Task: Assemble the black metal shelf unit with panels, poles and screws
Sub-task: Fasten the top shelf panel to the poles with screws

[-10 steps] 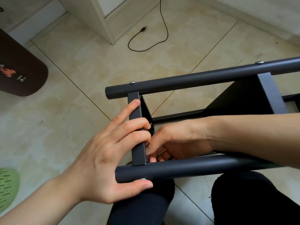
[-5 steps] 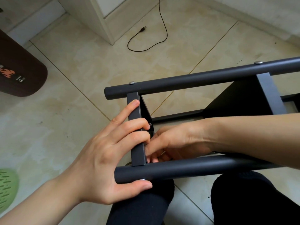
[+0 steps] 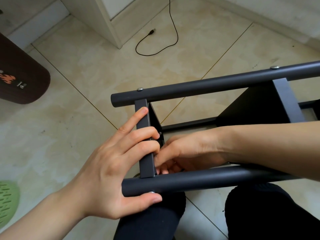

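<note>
The black shelf unit (image 3: 259,108) lies on its side across my knees, over the tiled floor (image 3: 86,75). I take its end panel (image 3: 145,139) as my landmark: it runs between the far pole (image 3: 207,87) and the near pole (image 3: 207,179), joined to both. My left hand (image 3: 114,168) grips this panel, the fingers curled over its outer edge and the thumb pressed under the near pole, just beside a screw head (image 3: 152,192). My right hand (image 3: 187,151) reaches in behind the panel, its fingertips bunched against the inner face above the near pole; I cannot tell what they pinch, if anything. A second screw (image 3: 140,89) sits on the far pole right above the panel. Well beyond the panel, a black cable (image 3: 166,47) loops on the floor.
</note>
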Demonstrator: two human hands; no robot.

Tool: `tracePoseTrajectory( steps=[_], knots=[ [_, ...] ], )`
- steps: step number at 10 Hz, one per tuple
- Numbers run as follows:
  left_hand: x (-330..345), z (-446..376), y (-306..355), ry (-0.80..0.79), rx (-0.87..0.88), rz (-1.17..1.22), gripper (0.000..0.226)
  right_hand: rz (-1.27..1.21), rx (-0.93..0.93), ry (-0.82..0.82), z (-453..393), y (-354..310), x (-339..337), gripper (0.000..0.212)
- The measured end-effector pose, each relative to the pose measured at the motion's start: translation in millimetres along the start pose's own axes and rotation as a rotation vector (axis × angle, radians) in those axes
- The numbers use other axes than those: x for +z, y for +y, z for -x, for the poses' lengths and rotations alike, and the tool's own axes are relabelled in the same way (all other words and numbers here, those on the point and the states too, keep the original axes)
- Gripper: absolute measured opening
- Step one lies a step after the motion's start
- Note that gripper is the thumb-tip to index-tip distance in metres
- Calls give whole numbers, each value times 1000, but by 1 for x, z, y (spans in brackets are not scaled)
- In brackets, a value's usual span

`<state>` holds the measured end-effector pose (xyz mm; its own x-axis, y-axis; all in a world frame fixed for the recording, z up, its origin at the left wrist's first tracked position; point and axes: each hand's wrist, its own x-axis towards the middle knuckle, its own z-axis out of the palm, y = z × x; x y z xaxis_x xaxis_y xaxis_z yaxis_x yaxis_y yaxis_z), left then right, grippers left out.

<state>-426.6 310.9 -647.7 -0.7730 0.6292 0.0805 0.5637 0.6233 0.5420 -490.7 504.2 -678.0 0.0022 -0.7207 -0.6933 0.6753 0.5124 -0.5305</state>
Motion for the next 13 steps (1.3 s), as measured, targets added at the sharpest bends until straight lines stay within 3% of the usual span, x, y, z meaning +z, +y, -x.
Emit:
tracePoseTrajectory(
  steps=[2,4,7,11,13],
  knots=[
    [0,-1,0,1,-1,-3,56,-26,42,-59,4,-3,-2,15],
    [1,-1,0,6,0,1,56,22,11,-2,2,0,-1,25],
    [0,-1,1,6,3,7,56,-42,21,-89,6,-2,-4,9],
    [1,-1,0,11,5,8,56,-52,19,-110,6,-2,-4,8],
    [1,0,0,17,5,13,56,-8,3,-35,1,0,0,21]
  ],
)
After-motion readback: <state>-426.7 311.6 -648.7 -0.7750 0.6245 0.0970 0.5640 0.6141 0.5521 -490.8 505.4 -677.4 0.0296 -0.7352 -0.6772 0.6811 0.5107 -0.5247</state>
